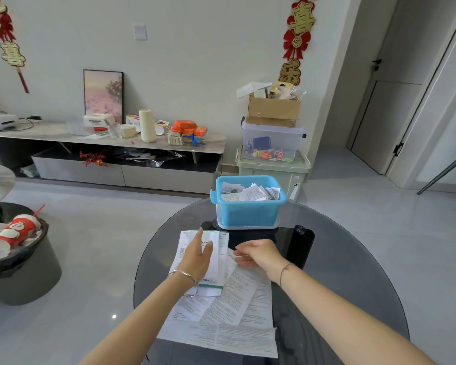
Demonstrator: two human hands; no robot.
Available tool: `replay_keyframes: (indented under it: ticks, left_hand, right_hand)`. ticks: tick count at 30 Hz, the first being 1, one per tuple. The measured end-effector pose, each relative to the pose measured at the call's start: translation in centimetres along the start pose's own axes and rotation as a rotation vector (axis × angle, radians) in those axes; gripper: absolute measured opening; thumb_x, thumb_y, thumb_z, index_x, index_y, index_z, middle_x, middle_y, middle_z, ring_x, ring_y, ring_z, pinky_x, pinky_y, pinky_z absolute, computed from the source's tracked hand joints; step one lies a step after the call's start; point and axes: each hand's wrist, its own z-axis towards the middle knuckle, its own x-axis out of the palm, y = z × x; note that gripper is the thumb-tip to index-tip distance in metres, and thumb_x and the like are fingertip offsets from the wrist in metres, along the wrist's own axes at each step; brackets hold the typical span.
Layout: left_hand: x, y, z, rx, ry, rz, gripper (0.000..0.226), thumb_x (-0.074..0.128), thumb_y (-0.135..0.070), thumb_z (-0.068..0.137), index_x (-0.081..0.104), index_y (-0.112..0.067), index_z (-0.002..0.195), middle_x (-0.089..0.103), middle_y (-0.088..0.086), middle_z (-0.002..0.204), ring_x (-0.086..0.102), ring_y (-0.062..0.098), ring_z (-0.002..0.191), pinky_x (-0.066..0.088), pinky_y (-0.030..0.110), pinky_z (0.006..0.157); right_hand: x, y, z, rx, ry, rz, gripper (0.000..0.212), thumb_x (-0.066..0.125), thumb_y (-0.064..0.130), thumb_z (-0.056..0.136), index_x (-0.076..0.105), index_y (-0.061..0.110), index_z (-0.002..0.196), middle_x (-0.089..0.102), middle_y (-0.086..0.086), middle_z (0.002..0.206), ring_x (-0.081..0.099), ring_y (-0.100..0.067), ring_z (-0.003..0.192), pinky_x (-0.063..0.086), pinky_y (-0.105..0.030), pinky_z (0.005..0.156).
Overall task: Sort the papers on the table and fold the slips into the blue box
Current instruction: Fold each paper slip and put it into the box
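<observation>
Head view: the left hand [196,259] lies flat, fingers straight, on the papers [229,306] spread over the near part of the glass table [340,272]. Just to its right, the right hand [261,252] pinches a slip [237,256] in curled fingers. The blue box [248,213], holding folded slips [250,193], stands at the far edge.

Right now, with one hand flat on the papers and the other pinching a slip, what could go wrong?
The right hand pinches a slip lying among overlapping papers; lifting it may drag neighbours along, though the left hand presses some down. The blue box looks nearly full, with slips reaching its rim, so a loosely folded one could fall out.
</observation>
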Motion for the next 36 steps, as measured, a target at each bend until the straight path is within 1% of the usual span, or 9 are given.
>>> replay_keyframes:
  ticks: [3,5,7,11,19,23,27,32,36]
  left_hand:
    - [0.3,0.6,0.4,0.013,0.011,0.278,0.054,0.034,-0.028,0.103,0.013,-0.016,0.152,0.022,0.006,0.157,0.02,0.023,0.144,0.018,0.034,0.116]
    - [0.6,1.5,0.5,0.003,0.049,0.437,0.058,0.037,-0.038,0.101,0.015,-0.017,0.151,0.023,0.005,0.156,0.015,0.023,0.145,0.014,0.035,0.117]
    - [1.0,2.3,0.3,-0.005,0.076,0.477,0.07,0.04,-0.051,0.096,0.013,-0.017,0.151,0.022,0.005,0.156,0.016,0.024,0.145,0.014,0.036,0.118]
    - [1.7,3.3,-0.4,0.024,0.108,0.527,0.092,0.045,-0.064,0.088,0.0,-0.017,0.153,0.001,-0.002,0.161,-0.003,0.019,0.148,-0.002,0.036,0.119]
    - [0.7,3.2,-0.2,0.013,0.145,0.395,0.072,0.044,-0.041,0.097,0.004,-0.017,0.152,0.006,0.003,0.16,-0.002,0.021,0.148,-0.002,0.035,0.118]
    - [0.0,2.7,-0.6,0.003,0.135,0.294,0.061,0.043,-0.029,0.1,0.011,-0.018,0.151,0.017,0.004,0.157,0.014,0.024,0.144,0.012,0.034,0.116]
    - [-0.2,2.6,-0.7,0.015,0.151,0.246,0.053,0.037,-0.025,0.102,0.015,-0.018,0.15,0.02,0.004,0.156,0.014,0.023,0.144,0.01,0.029,0.114]
    - [-0.2,3.6,-0.2,-0.002,0.147,0.153,0.054,0.039,-0.023,0.101,0.017,-0.017,0.15,0.028,0.003,0.153,0.02,0.023,0.141,0.015,0.033,0.116]
    - [-0.4,3.5,-0.5,-0.025,0.133,-0.072,0.055,0.041,-0.033,0.101,0.021,-0.021,0.151,0.029,0.001,0.153,0.028,0.018,0.14,0.023,0.031,0.114]
  right_hand:
    - [0.0,0.5,-0.3,0.061,0.076,0.052,0.019,0.062,0.011,0.091,0.067,0.004,0.108,0.071,-0.007,0.096,0.07,-0.012,0.076,0.051,-0.015,0.053]
    - [0.9,0.5,-0.4,0.088,0.103,0.058,0.022,0.059,0.011,0.093,0.064,0.004,0.113,0.069,-0.005,0.097,0.069,-0.011,0.077,0.051,-0.014,0.052]
    - [1.9,0.2,-0.3,0.108,0.105,0.066,0.026,0.056,0.008,0.094,0.06,0.001,0.119,0.068,-0.009,0.103,0.068,-0.014,0.081,0.054,-0.016,0.057]
    - [3.4,-0.2,-0.2,0.133,0.093,0.055,0.03,0.052,0.007,0.096,0.057,-0.003,0.123,0.067,-0.014,0.112,0.067,-0.018,0.084,0.055,-0.017,0.058]
    - [3.6,-0.8,0.0,0.101,0.066,0.059,0.024,0.053,0.005,0.094,0.06,0.002,0.117,0.067,-0.01,0.099,0.068,-0.02,0.09,0.057,-0.02,0.069]
    - [3.7,-1.0,0.4,0.06,0.001,-0.024,0.016,0.055,0.007,0.093,0.065,0.002,0.105,0.064,-0.008,0.087,0.065,-0.015,0.068,0.058,-0.022,0.062]
    - [4.1,-0.7,0.1,0.088,0.03,-0.116,0.019,0.052,0.009,0.093,0.067,-0.003,0.096,0.068,-0.01,0.073,0.065,-0.015,0.053,0.057,-0.023,0.056]
    - [5.0,0.0,-0.2,0.149,0.078,-0.17,0.024,0.047,0.011,0.095,0.064,-0.004,0.102,0.072,-0.014,0.082,0.068,-0.019,0.056,0.057,-0.023,0.055]
    - [5.7,0.2,0.4,0.115,0.078,-0.181,0.021,0.056,0.014,0.092,0.066,-0.001,0.102,0.069,-0.011,0.078,0.066,-0.018,0.058,0.056,-0.022,0.053]
